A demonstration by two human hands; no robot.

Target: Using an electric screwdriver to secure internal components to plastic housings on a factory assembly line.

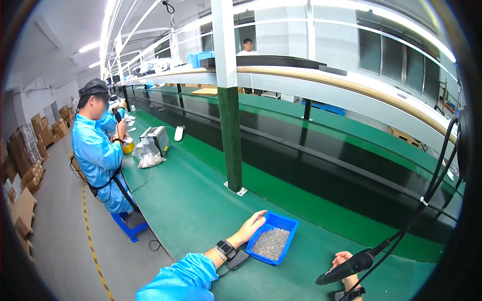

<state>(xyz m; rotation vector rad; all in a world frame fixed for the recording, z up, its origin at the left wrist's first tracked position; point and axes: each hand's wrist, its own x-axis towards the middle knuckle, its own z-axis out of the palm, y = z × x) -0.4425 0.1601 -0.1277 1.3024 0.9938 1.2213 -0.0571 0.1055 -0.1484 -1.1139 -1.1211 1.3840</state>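
A blue plastic bin (289,227) holding many small grey metal pieces, perhaps screws (271,243), sits on the green bench. My left hand (251,227) grips its left wall near the far corner. To the right of the bin is my right hand (342,259), its fingers curled; whatever is in them is too small or hidden to make out. A black electric screwdriver (349,267) hangs on its cable in front of that hand and covers part of it. Both wrists wear dark straps with small devices.
A green post (231,140) rises from the bench beyond the bin, beside a long dark conveyor belt (321,155). At left, a co-worker in blue (98,145) sits near a boxy device (159,139) and a clear bag of parts (149,156). Black cables (437,185) hang at right.
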